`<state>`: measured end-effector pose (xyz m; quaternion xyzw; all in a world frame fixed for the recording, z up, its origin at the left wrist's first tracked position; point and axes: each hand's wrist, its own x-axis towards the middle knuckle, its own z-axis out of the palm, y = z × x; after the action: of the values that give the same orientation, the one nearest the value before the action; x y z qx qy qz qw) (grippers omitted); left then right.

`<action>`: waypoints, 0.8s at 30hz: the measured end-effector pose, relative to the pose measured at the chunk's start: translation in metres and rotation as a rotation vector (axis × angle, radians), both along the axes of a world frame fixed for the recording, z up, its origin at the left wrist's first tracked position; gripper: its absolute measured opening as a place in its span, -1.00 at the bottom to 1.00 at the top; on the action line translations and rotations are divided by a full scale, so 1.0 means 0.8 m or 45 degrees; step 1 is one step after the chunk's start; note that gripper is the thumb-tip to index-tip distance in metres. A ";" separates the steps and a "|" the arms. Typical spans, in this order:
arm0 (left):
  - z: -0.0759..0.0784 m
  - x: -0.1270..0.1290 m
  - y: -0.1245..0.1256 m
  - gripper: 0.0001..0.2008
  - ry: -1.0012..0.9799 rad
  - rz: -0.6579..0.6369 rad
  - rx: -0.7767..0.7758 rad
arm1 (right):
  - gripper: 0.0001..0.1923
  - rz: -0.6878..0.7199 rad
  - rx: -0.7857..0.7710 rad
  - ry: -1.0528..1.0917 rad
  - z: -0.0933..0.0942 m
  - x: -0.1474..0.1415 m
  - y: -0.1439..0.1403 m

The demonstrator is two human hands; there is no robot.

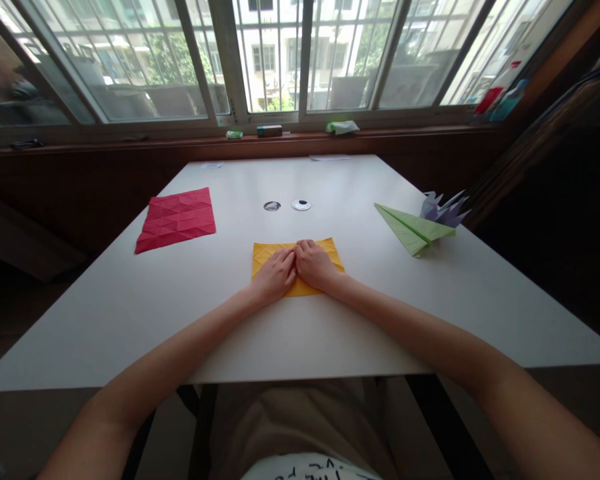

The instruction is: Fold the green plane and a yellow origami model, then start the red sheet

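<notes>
Room: A big window [280, 60] with metal bars fills the wall past the far end of the table. A dark wooden sill [180, 143] runs under the window.
Table: The table [330, 333] is wide, white, flat and smooth. It is the biggest thing here.
Red paper: A red paper sheet [177, 219] lies flat on the table, to the left of the yellow paper and well apart from it. It is full of little fold lines, like a grid.
Yellow paper: The yellow paper [325, 252] lies flat near the middle of the table, close to the near edge. It is thin and looks like a wide box shape.
Green paper: A green folded paper [413, 228] with a sharp point sits on the table, to the right of the yellow paper.
Purple paper: A small spiky purple folded paper [445, 210] sits just behind the green one.
Left hand: The left hand [275, 275] lies on the yellow paper, fingers close together and pushing down.
Right hand: The right hand [314, 263] lies on the yellow paper too, fingers curled and close together. The two hands touch at the fingertips.
Round things: Two small round things [301, 205] lie on the table just past the yellow paper.
</notes>
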<state>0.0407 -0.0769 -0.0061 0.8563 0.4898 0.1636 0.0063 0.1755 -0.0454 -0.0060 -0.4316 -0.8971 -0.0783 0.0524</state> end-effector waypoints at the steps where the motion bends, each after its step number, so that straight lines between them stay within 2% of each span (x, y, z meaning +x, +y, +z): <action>1: -0.004 -0.002 -0.001 -0.60 0.008 -0.003 -0.018 | -0.68 -0.002 -0.003 0.015 -0.001 0.000 0.000; 6: -0.017 -0.005 0.001 -0.50 0.067 0.038 -0.115 | -0.68 -0.030 0.001 0.119 -0.004 0.000 -0.001; 12: -0.018 -0.003 0.000 -0.46 0.106 0.066 -0.141 | -0.60 -0.092 -0.006 0.227 -0.010 0.005 -0.006; 18: -0.016 -0.004 -0.003 -0.32 0.098 0.055 -0.186 | -0.51 -0.115 -0.105 0.206 -0.012 0.034 -0.025; 24: -0.012 -0.006 -0.003 -0.30 0.088 0.046 -0.218 | -0.32 -0.181 -0.201 0.158 -0.009 0.060 -0.032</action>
<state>0.0361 -0.0795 -0.0161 0.8488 0.5173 0.0916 0.0597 0.2233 -0.0707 -0.0130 -0.5009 -0.8627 0.0159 0.0678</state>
